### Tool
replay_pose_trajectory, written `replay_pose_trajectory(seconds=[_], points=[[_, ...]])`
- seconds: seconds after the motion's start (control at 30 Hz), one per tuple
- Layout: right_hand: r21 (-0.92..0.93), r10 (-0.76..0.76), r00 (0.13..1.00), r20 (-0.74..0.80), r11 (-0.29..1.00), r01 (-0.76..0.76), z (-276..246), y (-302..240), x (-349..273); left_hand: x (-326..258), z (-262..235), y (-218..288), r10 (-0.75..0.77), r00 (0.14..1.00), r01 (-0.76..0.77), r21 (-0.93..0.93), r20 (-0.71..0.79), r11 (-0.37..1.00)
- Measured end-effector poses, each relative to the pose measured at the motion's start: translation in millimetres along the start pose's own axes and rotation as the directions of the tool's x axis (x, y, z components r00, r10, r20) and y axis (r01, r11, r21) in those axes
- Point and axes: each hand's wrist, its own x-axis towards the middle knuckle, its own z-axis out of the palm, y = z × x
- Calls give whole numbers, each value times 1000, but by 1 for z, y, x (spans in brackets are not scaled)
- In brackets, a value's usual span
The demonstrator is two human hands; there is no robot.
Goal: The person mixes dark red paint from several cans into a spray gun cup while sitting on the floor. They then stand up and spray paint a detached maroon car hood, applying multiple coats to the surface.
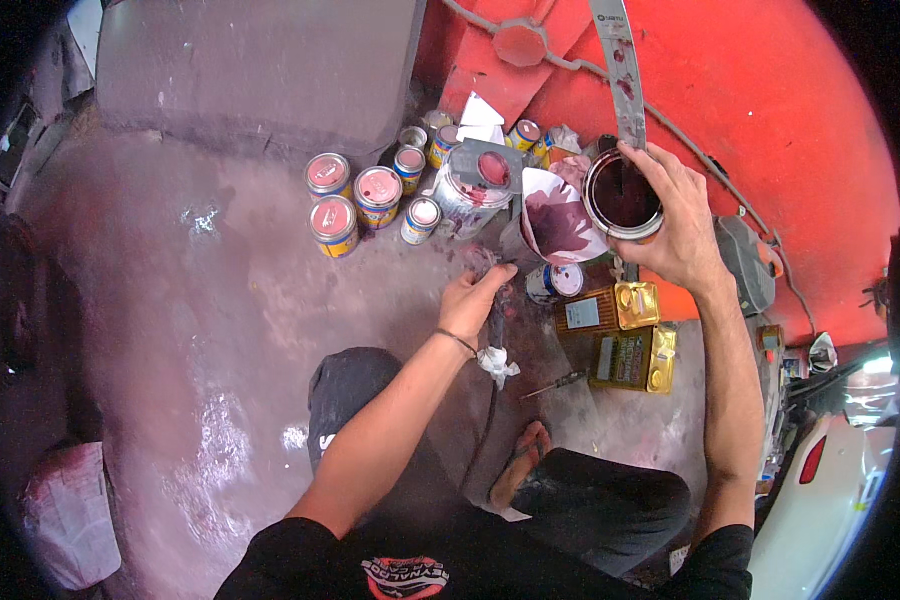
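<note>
My right hand (682, 215) grips an open can of dark red paint (625, 195) by its side, tilted so its inside shows. A long metal measuring stick (625, 75), spotted with paint, rises from the can's rim beside my fingertips; its lower end is hard to make out. Left of the can stands a white paper cone (562, 218) stained dark red inside. My left hand (475, 297) is lower, its fingers closed round a crumpled, reddish-stained bit of material (478, 260), probably a rag. A grey container with a paint-stained lid (475, 175) stands beyond it.
Several small paint cans (378, 190) with pinkish lids stand to the left. Two gold rectangular tins (630, 358) and a screwdriver-like tool (558, 384) lie near my foot. A red panel (770, 130) with a hose (660, 118) borders the right; a white car part (820, 510) is lower right.
</note>
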Motion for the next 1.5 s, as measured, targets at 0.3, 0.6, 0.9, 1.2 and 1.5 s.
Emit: replay_pose_trajectory(seconds=[0.3, 0.6, 0.9, 1.2, 1.5], points=[[-103, -123, 992, 41, 987, 127, -10, -15, 7, 4, 4, -2, 48, 999, -48, -52, 3, 998], [-120, -108, 987, 123, 985, 123, -18, -22, 8, -1, 8, 3, 51, 999, -51, -44, -17, 998], [-181, -197, 979, 58, 962, 204, -25, -31, 11, -10, 10, 4, 69, 998, -68, -79, 9, 995], [-197, -211, 976, 59, 956, 219, -28, -36, 16, -1, 3, -5, 41, 999, -41, -56, 9, 998], [-216, -231, 971, 58, 947, 238, -31, -36, 19, 3, 0, -9, 41, 998, -37, -91, 37, 995]])
